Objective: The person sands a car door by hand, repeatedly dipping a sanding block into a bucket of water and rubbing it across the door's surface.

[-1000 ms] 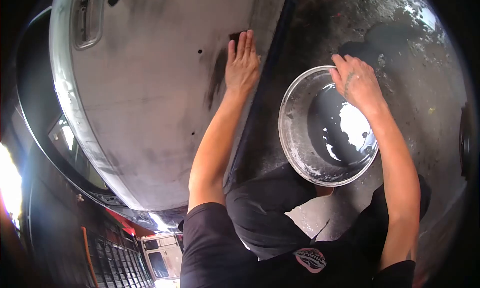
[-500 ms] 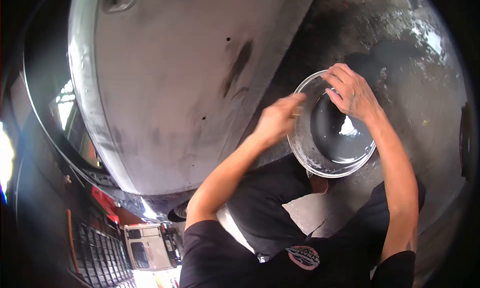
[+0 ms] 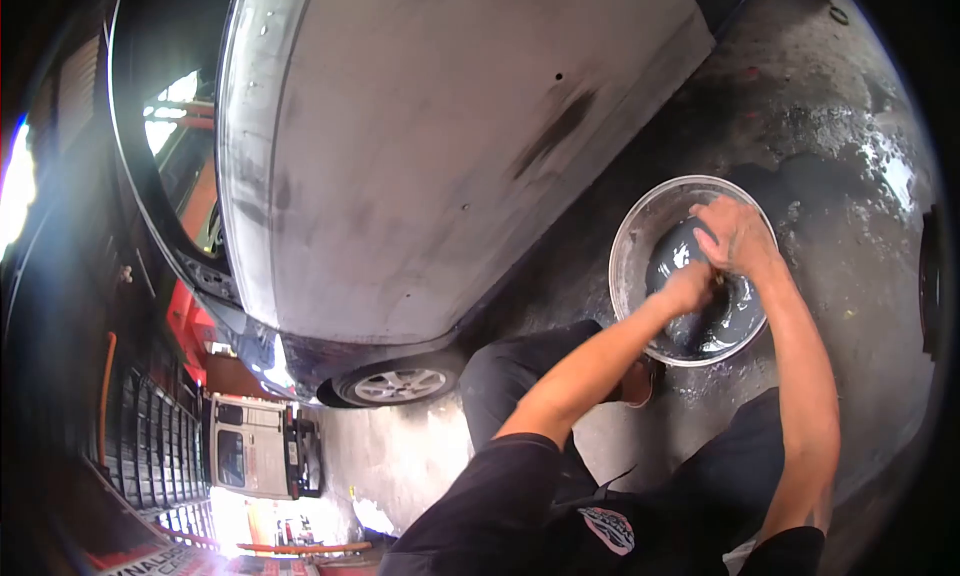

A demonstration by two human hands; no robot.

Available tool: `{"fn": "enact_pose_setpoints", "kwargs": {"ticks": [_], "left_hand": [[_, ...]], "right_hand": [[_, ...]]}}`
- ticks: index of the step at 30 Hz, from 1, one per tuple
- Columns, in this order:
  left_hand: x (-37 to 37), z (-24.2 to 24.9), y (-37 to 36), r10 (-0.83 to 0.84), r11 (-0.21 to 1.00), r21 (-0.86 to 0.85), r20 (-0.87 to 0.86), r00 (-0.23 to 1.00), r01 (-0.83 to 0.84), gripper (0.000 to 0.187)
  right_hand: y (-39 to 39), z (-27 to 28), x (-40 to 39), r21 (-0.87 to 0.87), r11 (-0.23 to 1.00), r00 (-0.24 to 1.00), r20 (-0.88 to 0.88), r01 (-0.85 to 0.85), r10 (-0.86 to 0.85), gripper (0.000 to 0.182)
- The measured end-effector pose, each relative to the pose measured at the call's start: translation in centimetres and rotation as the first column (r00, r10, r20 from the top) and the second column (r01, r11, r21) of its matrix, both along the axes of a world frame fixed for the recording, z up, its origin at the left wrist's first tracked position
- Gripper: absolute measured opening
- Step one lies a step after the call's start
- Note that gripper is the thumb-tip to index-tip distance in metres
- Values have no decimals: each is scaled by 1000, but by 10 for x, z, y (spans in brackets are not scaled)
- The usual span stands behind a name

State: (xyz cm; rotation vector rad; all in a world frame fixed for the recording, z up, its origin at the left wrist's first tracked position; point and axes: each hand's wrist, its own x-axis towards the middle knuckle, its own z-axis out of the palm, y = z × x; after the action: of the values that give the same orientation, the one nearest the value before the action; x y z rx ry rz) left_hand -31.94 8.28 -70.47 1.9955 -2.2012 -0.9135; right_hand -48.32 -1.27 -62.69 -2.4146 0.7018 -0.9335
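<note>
A round bucket (image 3: 628, 234) with a pale rim and dark water (image 3: 662, 254) in it stands on the floor. My left hand (image 3: 688, 288) reaches into the bucket, low over the water; motion blurs its fingers, and whatever they may hold cannot be made out. Just beyond it, my right hand (image 3: 738, 238) is over the far right part of the bucket. Its fingers are bent, with a gap between thumb and forefinger and nothing visible in it. To the left is a car's grey, sanded door panel (image 3: 400, 146) with a dark streak (image 3: 556, 134).
A car wheel (image 3: 400, 384) shows below the panel. The floor (image 3: 840, 276) is wet and stained around the bucket. My bent knee (image 3: 490, 376) is between the car and the bucket. A pale vehicle (image 3: 250, 446) stands at lower left, beside a slatted metal gate (image 3: 165, 436).
My left hand has moved right, from beside the bucket's left rim down into the bucket. My right hand has come off the rim to over the water. The view has shifted, showing the wheel.
</note>
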Motion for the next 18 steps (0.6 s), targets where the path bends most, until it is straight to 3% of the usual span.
{"fn": "enact_pose_setpoints", "kwargs": {"ticks": [2, 3, 4, 6, 8, 11, 15, 17, 18], "left_hand": [[24, 52, -6, 198, 975, 137, -167, 966, -176, 32], [37, 68, -3, 393, 917, 207, -321, 861, -341, 37], [45, 81, 3, 562, 827, 310, -450, 694, -469, 42], [51, 102, 16, 672, 657, 372, -683, 287, -655, 42], [47, 135, 28, 658, 632, 501, -750, 68, -592, 43], [44, 130, 37, 591, 654, 518, -804, -55, -551, 33], [12, 136, 39, 530, 657, 495, -840, -118, -568, 30], [3, 132, 36, 592, 552, 534, -792, -149, -641, 26], [10, 118, 35, 585, 561, 528, -798, -145, -638, 26]], "right_hand": [[0, 4, 1, 97, 995, 997, -71, -28, 35, 44], [1, 3, 4, 127, 992, 997, -71, -9, 19, 48], [1, -1, 3, 161, 987, 997, -81, 18, -5, 53], [-7, -6, 2, 296, 955, 999, -33, -31, 43, 60], [-12, -3, -1, 534, 836, 991, 16, -123, 135, 63], [-12, -7, 1, 529, 832, 986, 70, -166, 153, 59], [-19, -9, 2, 656, 731, 980, 78, -190, 185, 37], [-21, -13, 2, 678, 702, 976, 137, -217, 170, 21], [-20, -14, 2, 671, 710, 977, 136, -214, 166, 21]]}}
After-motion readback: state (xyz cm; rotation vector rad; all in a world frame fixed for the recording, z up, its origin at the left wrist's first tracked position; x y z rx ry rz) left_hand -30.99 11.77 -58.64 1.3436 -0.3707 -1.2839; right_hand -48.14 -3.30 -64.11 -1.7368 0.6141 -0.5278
